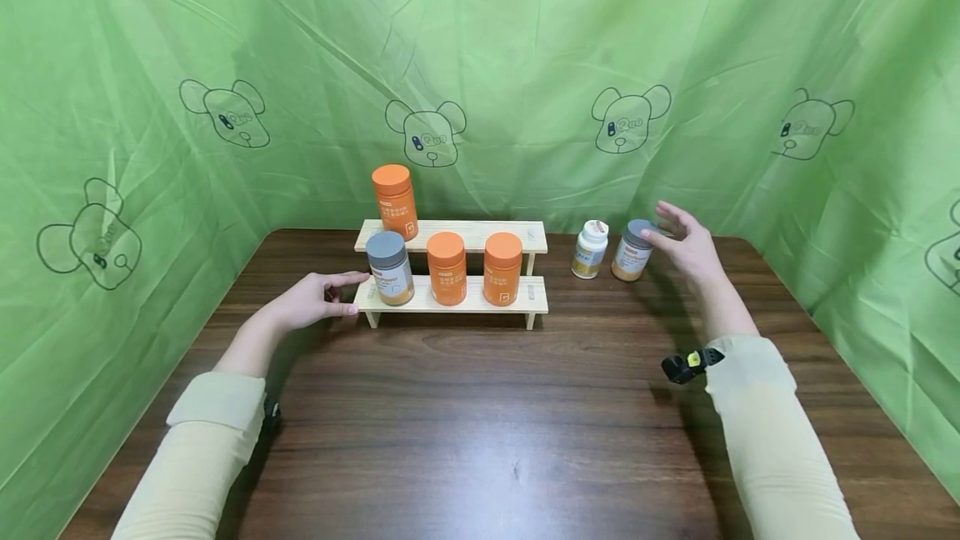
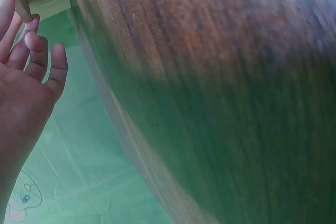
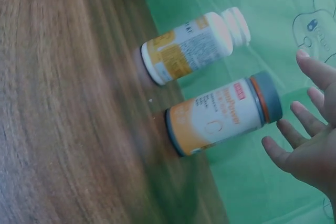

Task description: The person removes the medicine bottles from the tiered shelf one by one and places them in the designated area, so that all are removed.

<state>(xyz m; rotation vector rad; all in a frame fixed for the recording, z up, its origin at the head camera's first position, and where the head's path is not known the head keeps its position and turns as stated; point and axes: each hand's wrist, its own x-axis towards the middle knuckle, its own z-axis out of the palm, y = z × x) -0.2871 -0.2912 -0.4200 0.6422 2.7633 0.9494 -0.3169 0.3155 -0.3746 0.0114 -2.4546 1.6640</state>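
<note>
My left hand [image 1: 303,301] is at the left end of a two-tier wooden display stand [image 1: 468,307]; thumb and fingers pinch the end of its lower board, also visible at the corner of the left wrist view. On that tier stand a grey-capped bottle [image 1: 390,269] and two orange bottles, one in the middle [image 1: 447,269] and one at right [image 1: 502,269]. Another orange bottle [image 1: 395,202] is on the upper tier. Beside a second grey-capped bottle [image 3: 220,116], my right hand [image 1: 686,244] has its fingers spread, holding nothing. Left of that bottle stands a small white-capped bottle [image 3: 191,45].
The brown wood-grain table [image 1: 465,423] reaches back to green cloth [image 1: 517,40] printed with bear faces, which hangs behind and along both sides. A black wrist camera [image 1: 686,366] sticks out from the right cuff.
</note>
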